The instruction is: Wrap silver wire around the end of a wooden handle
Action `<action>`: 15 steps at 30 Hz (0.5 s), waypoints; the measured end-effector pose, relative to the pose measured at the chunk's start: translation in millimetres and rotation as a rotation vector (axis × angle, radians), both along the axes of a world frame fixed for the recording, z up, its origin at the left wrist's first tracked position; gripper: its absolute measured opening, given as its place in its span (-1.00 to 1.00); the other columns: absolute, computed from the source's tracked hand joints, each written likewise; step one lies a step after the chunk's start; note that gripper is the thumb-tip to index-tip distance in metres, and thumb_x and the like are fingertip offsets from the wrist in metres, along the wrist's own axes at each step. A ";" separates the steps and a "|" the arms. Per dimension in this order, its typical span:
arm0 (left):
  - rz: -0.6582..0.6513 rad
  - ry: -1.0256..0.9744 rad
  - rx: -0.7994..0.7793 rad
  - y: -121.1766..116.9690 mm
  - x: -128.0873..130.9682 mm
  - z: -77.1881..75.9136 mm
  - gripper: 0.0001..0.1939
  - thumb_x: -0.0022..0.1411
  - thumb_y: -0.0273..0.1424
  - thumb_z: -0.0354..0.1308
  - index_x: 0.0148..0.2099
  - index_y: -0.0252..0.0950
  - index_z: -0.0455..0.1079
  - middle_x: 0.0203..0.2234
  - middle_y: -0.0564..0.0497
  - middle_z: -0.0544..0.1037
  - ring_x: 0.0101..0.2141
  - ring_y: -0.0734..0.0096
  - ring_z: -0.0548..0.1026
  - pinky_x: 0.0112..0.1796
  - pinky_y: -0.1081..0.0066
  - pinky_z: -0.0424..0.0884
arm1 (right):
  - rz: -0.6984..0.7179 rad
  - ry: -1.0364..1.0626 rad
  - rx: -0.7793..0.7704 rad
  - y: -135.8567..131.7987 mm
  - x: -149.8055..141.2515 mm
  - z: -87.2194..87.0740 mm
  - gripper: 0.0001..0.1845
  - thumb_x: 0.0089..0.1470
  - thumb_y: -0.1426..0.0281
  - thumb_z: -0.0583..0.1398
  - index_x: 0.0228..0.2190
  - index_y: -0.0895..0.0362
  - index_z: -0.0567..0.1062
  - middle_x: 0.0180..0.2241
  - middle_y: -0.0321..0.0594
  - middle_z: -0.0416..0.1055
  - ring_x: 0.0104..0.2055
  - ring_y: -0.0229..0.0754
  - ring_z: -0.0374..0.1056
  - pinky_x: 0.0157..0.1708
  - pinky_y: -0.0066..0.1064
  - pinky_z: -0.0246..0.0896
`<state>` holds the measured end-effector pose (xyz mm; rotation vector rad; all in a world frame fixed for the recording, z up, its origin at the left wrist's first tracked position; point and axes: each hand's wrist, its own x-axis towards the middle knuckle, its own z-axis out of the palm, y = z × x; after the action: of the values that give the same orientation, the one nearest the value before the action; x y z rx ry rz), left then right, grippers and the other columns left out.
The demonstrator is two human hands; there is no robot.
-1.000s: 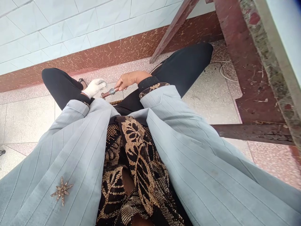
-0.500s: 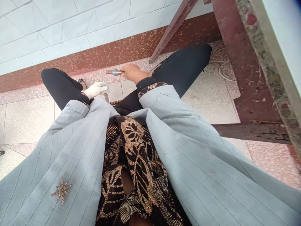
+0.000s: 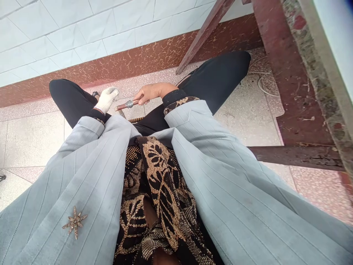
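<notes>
My right hand [image 3: 151,92] is closed round a brown rod bound with silver wire [image 3: 129,104]. The rod slants down to the left, its tip close to my left hand [image 3: 107,99]. A white glove covers that left hand, and its fingers are curled together; whatever they may hold is hidden. Just under the rod's tip stands a small grey-brown piece [image 3: 122,115], mostly hidden behind my clothing, its kind unclear. Beside it shows a strip of ribbed, gold-brown edge [image 3: 135,120] by my black trouser leg.
My bent knees [image 3: 66,97] spread to both sides. A worn dark-red wooden frame [image 3: 292,92] with a slanting leg [image 3: 204,35] stands at the right. A pale cable [image 3: 264,86] lies on the floor near it. The tiled wall [image 3: 82,33] rises ahead.
My right hand has tilted and shifted the rod down and left, over the grey-brown piece. My gloved left hand has lifted away from that piece, up and slightly left.
</notes>
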<state>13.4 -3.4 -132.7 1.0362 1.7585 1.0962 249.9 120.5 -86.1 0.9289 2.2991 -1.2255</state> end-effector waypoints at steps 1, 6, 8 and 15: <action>-0.007 -0.008 -0.013 0.3 -0.1 -0.1 -0.66 0.65 -0.56 0.38 -0.24 -0.23 0.42 -0.46 0.12 0.39 -0.42 0.46 0.39 -0.23 0.47 0.41 | -0.017 0.062 -0.057 -2.0 -0.1 2.4 -0.52 0.53 0.47 0.52 0.38 0.16 0.89 -0.18 -0.20 0.74 -0.16 -0.22 0.55 0.01 -0.41 0.42; -0.207 -0.026 -0.140 -1.2 4.5 -0.7 -0.67 0.59 -0.56 0.45 -0.27 -0.24 0.48 -0.49 0.10 0.49 -0.47 0.47 0.41 -0.29 0.46 0.40 | -0.349 0.426 -0.196 -9.1 -7.0 5.3 -0.61 0.60 0.66 0.34 0.28 0.24 0.83 -0.35 -0.34 0.53 -0.33 -0.37 0.28 -0.18 -0.53 0.30; -0.320 -0.022 -0.187 -2.9 6.4 -1.0 -0.65 0.59 -0.59 0.41 -0.31 -0.27 0.53 -0.52 0.07 0.52 -0.49 0.48 0.39 -0.31 0.46 0.37 | -0.505 0.478 -0.116 -5.7 -10.3 1.0 -0.67 0.67 0.57 0.32 0.29 0.20 0.80 -0.36 -0.33 0.50 -0.34 -0.34 0.26 -0.24 -0.54 0.27; -0.504 -0.130 -0.156 -6.4 3.9 2.9 -0.63 0.61 -0.45 0.50 -0.33 -0.28 0.58 -0.63 0.13 0.39 -0.54 0.48 0.31 -0.33 0.46 0.39 | -0.625 0.166 0.265 8.9 -7.4 -11.9 -0.76 0.58 0.46 0.42 0.15 0.14 0.88 -0.06 -0.03 0.74 0.10 0.04 0.66 0.19 -0.25 0.54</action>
<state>17.3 -9.8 -129.9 1.1946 1.3504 0.6816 242.5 129.4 -98.0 1.8021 2.4227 -1.2702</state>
